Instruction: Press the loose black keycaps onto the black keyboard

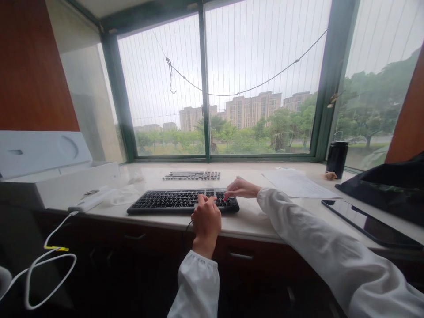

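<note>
Green-framed windows (204, 84) are standing behind the pale countertop (248, 223), where the black keyboard (165, 201) is lying near the front edge. The left hand (207, 216) is curling over its right part, hiding some keys; the right hand (243, 187) is bending over the keypad end — whether either is pinching anything, I cannot tell. Keycaps (192, 175) are sitting behind; papers (298, 182) and a phone (371, 223) are occupying the right.
</note>
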Demonstrator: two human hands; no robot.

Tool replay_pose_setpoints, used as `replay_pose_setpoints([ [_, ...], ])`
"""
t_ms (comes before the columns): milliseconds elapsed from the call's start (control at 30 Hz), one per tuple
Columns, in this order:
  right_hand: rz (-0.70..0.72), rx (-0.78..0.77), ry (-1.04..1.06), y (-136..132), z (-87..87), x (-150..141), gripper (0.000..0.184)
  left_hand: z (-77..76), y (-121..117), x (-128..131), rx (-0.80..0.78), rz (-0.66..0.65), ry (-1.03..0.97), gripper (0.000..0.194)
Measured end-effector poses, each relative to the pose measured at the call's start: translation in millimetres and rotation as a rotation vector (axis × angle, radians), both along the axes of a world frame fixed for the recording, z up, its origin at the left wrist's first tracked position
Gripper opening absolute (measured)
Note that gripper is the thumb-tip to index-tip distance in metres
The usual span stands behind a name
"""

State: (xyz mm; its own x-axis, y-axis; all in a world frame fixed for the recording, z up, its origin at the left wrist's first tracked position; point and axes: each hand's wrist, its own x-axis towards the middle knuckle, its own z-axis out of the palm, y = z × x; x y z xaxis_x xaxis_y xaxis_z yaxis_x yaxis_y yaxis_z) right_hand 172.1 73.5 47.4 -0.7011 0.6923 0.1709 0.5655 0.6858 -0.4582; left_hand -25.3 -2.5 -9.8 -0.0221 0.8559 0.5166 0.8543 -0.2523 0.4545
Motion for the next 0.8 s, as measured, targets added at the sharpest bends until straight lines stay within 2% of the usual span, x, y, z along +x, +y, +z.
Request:
replay_pose_setpoints([
  [133,0.016,-0.032,0.006,-2.1,0.6,-0.3,0.057,-0.1,-0.4,0.1,-0.007,-0.015,0.040,0.036],
  [300,0.034,-0.014,0.027,-2.9,0.3,-1.2,0.055,-0.6,-2.0,1.1,0.034,-0.005,0.000,0.034],
  [433,0.050,-0.060,0.014,-5.0,0.5,-2.5,0.054,-2.5,-1.7,1.0,0.066,-0.007,-0.026,0.031],
  [700,0.022,-0.044,-0.004,-6.2,-0.6,-2.2,0.054,-3.9,-1.4,0.9,0.092,-0.006,-0.049,0.030],
  [800,-0.048,0.010,0.071,-4.5,-0.7,-1.6,0.057,-2.9,-1.9,1.9,0.098,0.008,-0.055,0.029],
])
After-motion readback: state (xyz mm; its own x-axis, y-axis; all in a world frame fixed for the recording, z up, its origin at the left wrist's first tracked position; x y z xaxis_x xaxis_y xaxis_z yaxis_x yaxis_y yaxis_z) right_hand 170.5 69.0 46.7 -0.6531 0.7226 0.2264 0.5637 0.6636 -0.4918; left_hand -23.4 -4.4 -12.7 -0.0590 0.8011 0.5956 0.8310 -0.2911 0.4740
